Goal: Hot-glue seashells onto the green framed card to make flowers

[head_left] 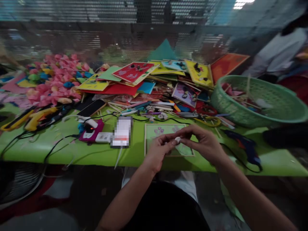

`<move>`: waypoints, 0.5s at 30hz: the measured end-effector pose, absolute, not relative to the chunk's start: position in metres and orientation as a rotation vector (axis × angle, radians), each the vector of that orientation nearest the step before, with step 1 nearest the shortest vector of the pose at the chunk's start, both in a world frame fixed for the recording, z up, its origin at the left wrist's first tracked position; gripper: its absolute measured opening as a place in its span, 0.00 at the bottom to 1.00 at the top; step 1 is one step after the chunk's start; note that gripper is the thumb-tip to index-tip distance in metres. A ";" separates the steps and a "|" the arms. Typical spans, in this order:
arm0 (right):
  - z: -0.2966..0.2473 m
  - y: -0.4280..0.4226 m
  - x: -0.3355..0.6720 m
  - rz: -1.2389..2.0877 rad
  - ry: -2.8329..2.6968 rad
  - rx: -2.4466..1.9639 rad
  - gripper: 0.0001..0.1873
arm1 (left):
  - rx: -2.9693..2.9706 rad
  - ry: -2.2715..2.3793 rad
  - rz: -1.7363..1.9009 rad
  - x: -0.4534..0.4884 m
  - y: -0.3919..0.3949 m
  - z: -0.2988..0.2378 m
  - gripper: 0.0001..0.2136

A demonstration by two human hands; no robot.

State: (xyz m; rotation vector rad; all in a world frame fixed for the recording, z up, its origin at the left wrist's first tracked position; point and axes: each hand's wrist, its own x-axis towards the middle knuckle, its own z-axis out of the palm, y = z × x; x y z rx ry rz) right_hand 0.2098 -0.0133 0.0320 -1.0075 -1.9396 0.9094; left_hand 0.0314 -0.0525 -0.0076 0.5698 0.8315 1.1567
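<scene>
My left hand (158, 148) and my right hand (206, 141) meet over the front of the table. Between their fingertips is a small white pebble-like piece (177, 140), pinched from both sides; its exact kind is too small to make out. Just beneath my hands lies a light green picture panel (150, 131) with a thin pale frame and pinkish flower shapes on it. My fingers and wrists hide part of the panel. A dark blue glue gun (250, 149) rests on the table to the right of my right hand.
Behind the panel lie pens, sticks and pebbles (163, 115), with scissors (185, 114) and stacked coloured panels (134, 72). A green basket (240, 115) stands right. Left are a phone (122, 128), a purple power strip (92, 131), cables, yellow glue gun (40, 117) and pink paper pieces (60, 70).
</scene>
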 end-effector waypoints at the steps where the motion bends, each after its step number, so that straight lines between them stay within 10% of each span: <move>1: 0.029 -0.017 0.218 0.851 -1.914 -1.049 0.10 | 0.579 0.841 1.148 0.034 -0.054 -0.008 0.20; 11: -0.008 -0.060 0.378 -0.234 -1.479 -2.047 0.17 | 0.577 0.763 1.248 0.025 -0.059 -0.003 0.12; 15: -0.034 -0.053 0.415 0.058 -1.355 -2.316 0.29 | 0.578 0.782 1.332 0.010 -0.056 0.000 0.12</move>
